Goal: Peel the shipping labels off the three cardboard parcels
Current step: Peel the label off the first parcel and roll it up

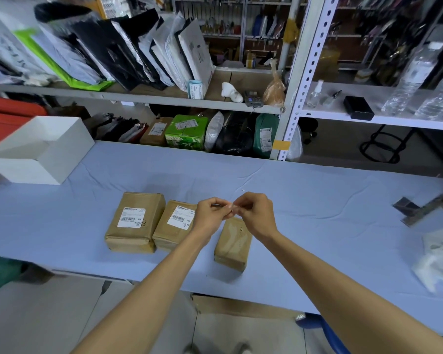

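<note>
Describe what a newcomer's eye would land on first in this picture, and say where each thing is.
Two hands meet above the middle of the blue table: the left hand and right hand pinch a small pale scrap between them. Below them lie three brown parcels. The left parcel carries a white label, as does the middle parcel, while the right parcel shows none.

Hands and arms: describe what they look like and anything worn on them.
The left hand and right hand are bare: no gloves, rings, watch or wristband show. The left forearm and right forearm are bare as well, with no sleeve in view.
</note>
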{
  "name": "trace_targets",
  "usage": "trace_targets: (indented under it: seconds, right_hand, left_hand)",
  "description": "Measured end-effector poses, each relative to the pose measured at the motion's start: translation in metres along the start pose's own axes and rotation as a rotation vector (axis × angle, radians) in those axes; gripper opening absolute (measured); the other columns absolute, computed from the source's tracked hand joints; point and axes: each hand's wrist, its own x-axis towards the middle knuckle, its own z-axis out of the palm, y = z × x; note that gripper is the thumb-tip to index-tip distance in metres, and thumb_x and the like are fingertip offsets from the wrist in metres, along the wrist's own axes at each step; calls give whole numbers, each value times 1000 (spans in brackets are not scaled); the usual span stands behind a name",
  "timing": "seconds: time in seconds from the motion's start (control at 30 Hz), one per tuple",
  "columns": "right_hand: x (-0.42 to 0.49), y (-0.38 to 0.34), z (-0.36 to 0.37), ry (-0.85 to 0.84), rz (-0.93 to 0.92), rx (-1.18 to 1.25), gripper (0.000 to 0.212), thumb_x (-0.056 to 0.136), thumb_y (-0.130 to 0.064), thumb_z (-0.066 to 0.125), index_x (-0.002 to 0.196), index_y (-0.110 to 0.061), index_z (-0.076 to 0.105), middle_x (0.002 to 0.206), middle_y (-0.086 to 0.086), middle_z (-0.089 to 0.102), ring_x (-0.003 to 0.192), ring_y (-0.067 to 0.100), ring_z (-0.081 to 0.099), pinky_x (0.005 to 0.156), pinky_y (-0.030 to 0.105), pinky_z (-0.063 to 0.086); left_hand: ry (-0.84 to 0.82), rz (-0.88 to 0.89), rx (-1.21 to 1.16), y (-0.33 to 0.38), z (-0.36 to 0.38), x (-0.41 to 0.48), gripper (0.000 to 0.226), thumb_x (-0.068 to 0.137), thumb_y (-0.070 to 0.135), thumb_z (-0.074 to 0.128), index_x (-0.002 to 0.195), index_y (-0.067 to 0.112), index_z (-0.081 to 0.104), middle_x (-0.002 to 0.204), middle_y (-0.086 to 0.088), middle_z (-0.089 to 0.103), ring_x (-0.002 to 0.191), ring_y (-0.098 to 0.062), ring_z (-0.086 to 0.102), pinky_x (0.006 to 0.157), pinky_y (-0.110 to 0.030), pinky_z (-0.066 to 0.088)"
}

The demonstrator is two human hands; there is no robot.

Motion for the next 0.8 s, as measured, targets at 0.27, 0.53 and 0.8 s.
trace_targets:
  seconds: [0.27, 0.53, 0.8]
  right_hand:
    - [2, -13, 18, -112, -22, -3, 7, 77, -9, 72, 83, -12, 76, 71, -4, 71, 67, 1, 67, 61, 12, 52]
    - [2, -36, 67, -298, -75, -47, 9, 77, 1, 72, 84, -5, 73, 77, 9, 73, 76, 20, 69, 69, 30, 55]
    - [-10, -81, 151, -458, -174, -71, 7, 74, 1, 73, 78, -5, 72, 77, 9, 74, 76, 19, 70, 65, 15, 49]
  left_hand:
    - [137, 105, 134, 3, -23, -10, 10, 81, 6, 71, 76, 14, 68, 79, -5, 70, 80, -18, 71, 76, -30, 60]
    - [258, 136, 232, 7, -77, -33, 17, 77, 2, 73, 74, 16, 64, 71, 5, 65, 63, -2, 63, 65, -19, 54]
    - [388, 60, 359, 11, -176, -54, 14, 76, 8, 73, 77, 19, 65, 73, 9, 64, 74, -11, 62, 71, -19, 51]
